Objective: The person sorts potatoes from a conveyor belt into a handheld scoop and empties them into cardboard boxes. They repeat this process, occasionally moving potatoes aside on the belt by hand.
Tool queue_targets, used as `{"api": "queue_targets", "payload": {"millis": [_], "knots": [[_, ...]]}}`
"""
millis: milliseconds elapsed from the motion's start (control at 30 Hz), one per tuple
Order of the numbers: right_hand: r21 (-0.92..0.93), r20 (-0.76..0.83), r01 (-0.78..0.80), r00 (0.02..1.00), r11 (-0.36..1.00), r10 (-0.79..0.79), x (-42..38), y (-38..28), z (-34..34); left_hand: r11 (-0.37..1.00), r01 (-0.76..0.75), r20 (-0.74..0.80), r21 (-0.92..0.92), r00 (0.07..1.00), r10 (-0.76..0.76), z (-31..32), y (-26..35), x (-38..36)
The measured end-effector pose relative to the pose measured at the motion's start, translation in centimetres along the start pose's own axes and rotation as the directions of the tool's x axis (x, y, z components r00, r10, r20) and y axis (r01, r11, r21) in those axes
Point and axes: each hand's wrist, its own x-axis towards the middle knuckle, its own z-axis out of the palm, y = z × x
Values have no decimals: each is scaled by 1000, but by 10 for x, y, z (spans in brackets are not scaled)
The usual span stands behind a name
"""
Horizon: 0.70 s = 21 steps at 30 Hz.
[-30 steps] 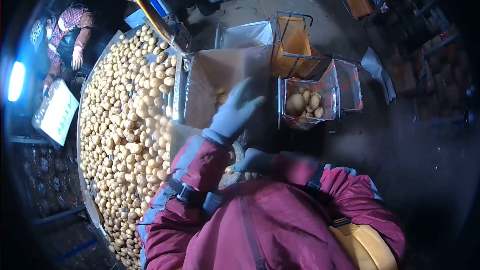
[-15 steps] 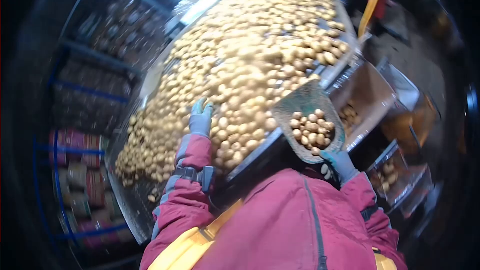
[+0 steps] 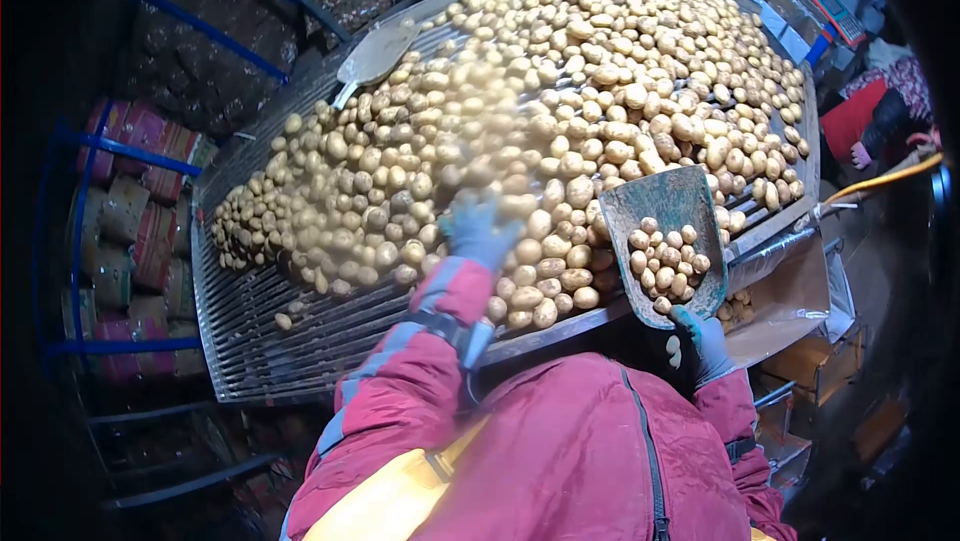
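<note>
Potatoes [image 3: 390, 156] cover most of a slatted sorting table [image 3: 270, 341]; a patch in front of my left hand is smeared by motion. My gloved left hand [image 3: 480, 233] is among them near the front edge, blurred, its thumb and fingers apart and touching potatoes. My gloved right hand [image 3: 708, 341] grips the handle of a worn green scoop [image 3: 655, 203] at the table's front right edge. Several small potatoes [image 3: 668, 263] lie in the scoop. The handle is mostly hidden by my hand.
A second, pale scoop [image 3: 378, 56] lies at the table's far left. Below the right edge stands a lined cardboard box [image 3: 785, 296] holding some potatoes. Blue rails [image 3: 125, 346] and stacked sacks [image 3: 125, 211] are at left. Another person's red sleeve [image 3: 850, 126] shows at right.
My view has turned, so the table sits further right. My left hand has swept through the potatoes toward the scoop side, and bare slats show at front left. The right hand keeps the loaded scoop.
</note>
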Motion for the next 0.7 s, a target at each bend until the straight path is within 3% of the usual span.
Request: {"api": "queue_targets", "payload": {"millis": [67,133,267,300,400,433,467,533,633,667,700], "knots": [[17,18,21,1000,1000,-21,4,-9,14,973,-171,-282,153,937,209,48,7,-26],[52,35,37,999,998,-39,10,-10,22,961,-262,-151,82,950,272,41,17,-42],[54,40,82,996,995,-84,22,-10,41,848,-496,-214,-189,863,457,43,-19,-44],[51,46,78,996,996,-80,23,-9,44,846,-525,-371,-97,808,459,29,-29,-31],[1,62,21,998,1000,-21,14,-16,53,849,-259,-342,-459,934,100,24,-94,-3],[12,76,-15,997,1000,14,13,-15,53,933,-204,-367,-296,926,87,0,-103,-5],[1,70,-26,997,1000,26,11,-16,54,937,-233,-460,-260,883,92,21,-139,10],[-22,57,-49,997,999,51,6,-18,58,915,30,-168,-403,980,-107,3,-144,16],[-3,59,-65,996,998,66,6,-17,59,970,-185,-409,-155,906,107,22,-121,19],[20,62,-70,996,997,69,8,-14,57,982,-157,-350,-103,930,112,24,-107,22],[41,67,-73,995,996,71,14,-8,56,980,-176,-386,-96,914,126,26,-91,23]]}}
